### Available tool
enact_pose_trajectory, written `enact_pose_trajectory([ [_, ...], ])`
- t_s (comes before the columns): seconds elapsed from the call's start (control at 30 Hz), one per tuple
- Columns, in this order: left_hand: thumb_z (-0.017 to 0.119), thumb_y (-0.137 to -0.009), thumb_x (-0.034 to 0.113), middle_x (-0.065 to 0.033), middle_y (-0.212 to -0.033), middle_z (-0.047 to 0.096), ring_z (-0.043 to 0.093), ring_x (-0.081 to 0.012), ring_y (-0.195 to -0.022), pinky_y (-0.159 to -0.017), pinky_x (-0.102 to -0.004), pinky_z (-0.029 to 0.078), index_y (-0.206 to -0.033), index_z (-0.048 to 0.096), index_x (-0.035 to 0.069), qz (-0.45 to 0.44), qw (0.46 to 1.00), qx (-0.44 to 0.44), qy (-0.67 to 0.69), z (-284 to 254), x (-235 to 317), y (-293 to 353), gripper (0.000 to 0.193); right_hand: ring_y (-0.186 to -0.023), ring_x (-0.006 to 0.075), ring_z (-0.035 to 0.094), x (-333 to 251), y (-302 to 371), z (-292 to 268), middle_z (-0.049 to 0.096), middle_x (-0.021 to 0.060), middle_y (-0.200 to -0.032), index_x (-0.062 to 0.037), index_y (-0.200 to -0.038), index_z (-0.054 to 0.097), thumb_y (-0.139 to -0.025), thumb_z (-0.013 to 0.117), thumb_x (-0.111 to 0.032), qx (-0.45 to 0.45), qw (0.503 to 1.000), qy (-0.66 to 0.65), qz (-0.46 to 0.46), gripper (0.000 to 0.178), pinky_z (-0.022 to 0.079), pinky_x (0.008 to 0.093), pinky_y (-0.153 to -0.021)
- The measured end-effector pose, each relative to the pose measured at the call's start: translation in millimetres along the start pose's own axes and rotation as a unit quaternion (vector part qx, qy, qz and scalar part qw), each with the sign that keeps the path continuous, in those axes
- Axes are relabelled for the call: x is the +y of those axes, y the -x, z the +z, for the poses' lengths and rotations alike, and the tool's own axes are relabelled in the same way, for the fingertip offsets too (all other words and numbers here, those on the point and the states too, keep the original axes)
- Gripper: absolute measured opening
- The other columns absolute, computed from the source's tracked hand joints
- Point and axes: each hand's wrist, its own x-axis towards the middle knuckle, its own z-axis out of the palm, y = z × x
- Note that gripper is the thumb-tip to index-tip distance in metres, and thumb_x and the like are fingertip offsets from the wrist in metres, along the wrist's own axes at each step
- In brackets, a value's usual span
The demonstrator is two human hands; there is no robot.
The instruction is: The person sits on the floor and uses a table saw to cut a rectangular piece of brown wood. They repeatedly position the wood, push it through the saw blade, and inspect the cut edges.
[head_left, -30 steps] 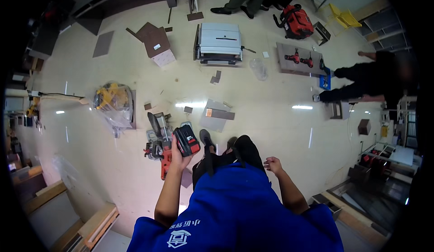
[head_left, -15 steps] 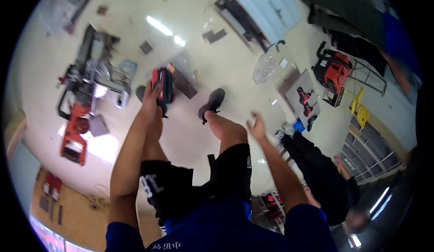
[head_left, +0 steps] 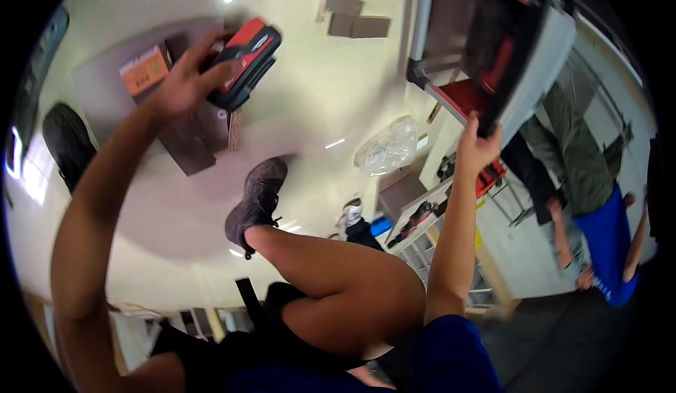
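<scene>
My left hand (head_left: 189, 76) is closed around one end of a red and black power-tool battery pack (head_left: 246, 62), holding it above the floor. My right hand (head_left: 479, 144) reaches up to the right, fingers curled on the lower end of a long black edge (head_left: 512, 76) on a grey and white tool cabinet (head_left: 556, 62). Beside that edge, the cabinet shows an open space with red parts in it; blur hides the details. Beneath my left hand lie brown boards (head_left: 186, 146) and a small orange box (head_left: 146, 70).
Brown offcuts (head_left: 355, 23) lie on the floor ahead, and a clear plastic bag (head_left: 387, 148) lies left of my right forearm. Red and black power tools (head_left: 415, 222) rest on a board at right. People stand at far right, one in a blue shirt (head_left: 605, 241).
My view has swung toward the cabinet, which now looms larger. My right hand, empty before, has come up and taken hold of its black edge. The battery pack stays in my left hand.
</scene>
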Motion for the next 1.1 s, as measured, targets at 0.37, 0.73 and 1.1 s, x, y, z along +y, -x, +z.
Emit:
enact_pose_trajectory([
  [0.37,0.055,-0.099,0.037,-0.0143,-0.118,0.063,0.064,-0.0177,-0.101,-0.091,-0.0310,0.050,-0.145,0.040,0.005,0.037,0.995,-0.031,-0.090,-56.4,23.0,44.7,0.058,-0.052,0.0079,0.053,-5.3,4.4,-11.4,0.058,0.0029,-0.063,-0.0021,-0.085,0.055,-0.088,0.073,-0.004,-0.133,0.965,-0.225,0.028,0.019,0.039,0.0214,-0.050],
  [0.73,0.066,-0.087,0.033,-0.0228,-0.130,0.053,0.057,-0.0302,-0.116,-0.100,-0.0448,0.048,-0.146,0.031,0.000,-0.053,0.998,-0.020,-0.021,-98.9,32.1,84.0,0.076,-0.049,0.0093,0.049,-1.6,3.4,-18.0,0.057,0.0037,-0.065,-0.0031,-0.084,0.051,-0.087,0.069,-0.001,-0.154,0.958,-0.240,0.022,0.018,0.039,0.0236,-0.048],
  [1.1,0.068,-0.084,0.037,-0.0218,-0.129,0.054,0.058,-0.0294,-0.115,-0.099,-0.0432,0.048,-0.145,0.032,-0.001,-0.047,0.999,-0.009,0.012,-104.7,18.2,94.1,0.080,-0.047,0.0114,0.047,2.4,4.1,-21.4,0.057,0.0054,-0.067,-0.0007,-0.089,0.051,-0.088,0.066,-0.003,-0.156,0.958,-0.240,0.008,0.016,0.039,0.0249,-0.045],
])
